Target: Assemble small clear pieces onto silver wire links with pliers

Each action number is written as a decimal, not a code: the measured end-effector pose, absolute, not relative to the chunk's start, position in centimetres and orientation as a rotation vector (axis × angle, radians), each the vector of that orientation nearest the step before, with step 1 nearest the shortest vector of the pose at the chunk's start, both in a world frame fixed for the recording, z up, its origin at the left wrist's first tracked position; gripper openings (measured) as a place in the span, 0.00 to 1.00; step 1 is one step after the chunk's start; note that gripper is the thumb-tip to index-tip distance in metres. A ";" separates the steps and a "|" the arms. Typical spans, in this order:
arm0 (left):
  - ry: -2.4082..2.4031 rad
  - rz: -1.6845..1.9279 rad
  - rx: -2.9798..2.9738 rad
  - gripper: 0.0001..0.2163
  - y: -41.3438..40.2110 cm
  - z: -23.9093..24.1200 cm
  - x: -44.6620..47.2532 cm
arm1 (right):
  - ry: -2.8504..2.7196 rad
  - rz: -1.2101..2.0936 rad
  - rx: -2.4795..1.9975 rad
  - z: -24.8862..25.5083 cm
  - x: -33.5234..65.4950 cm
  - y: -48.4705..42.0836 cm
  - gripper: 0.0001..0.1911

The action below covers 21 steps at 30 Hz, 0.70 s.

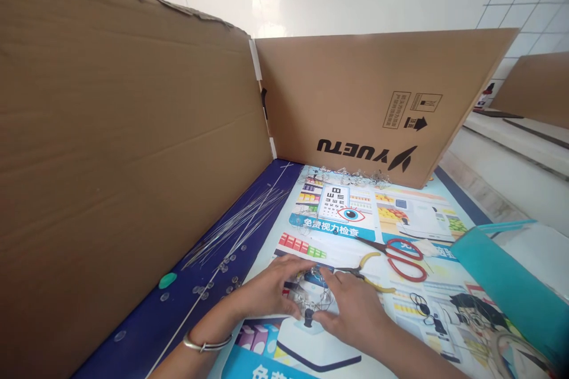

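Between my two hands lies a small ring of clear beads on thin wire [326,298], over the printed sheet. My left hand [271,287] curves round its left side, index finger at the top edge and thumb at the lower left. On the other side, my right hand [360,311] holds the ring with its index finger and thumb. Pliers with yellow handles [371,281] lie just beyond my right hand. Behind them rest scissors with red handles [406,260]. The undersides of the ring and of my fingertips are hidden.
Cardboard panels stand at the left [133,130] and back [347,89]. Cut wires [240,222] and loose clear beads [202,290] lie on the blue strip, near a green disc [168,280]. More wire-and-bead pieces [355,177] sit at the back; a teal item [507,284] is right.
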<state>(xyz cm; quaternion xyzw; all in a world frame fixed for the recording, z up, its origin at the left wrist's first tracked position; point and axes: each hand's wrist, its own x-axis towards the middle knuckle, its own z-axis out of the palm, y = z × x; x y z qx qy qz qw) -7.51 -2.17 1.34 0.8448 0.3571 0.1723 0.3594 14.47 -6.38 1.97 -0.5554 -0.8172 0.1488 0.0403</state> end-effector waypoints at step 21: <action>0.915 0.493 2.163 0.33 -2.4 1.3 -7.3 | -2.466 0.643 -1.669 3.2 15.0 -5.5 0.41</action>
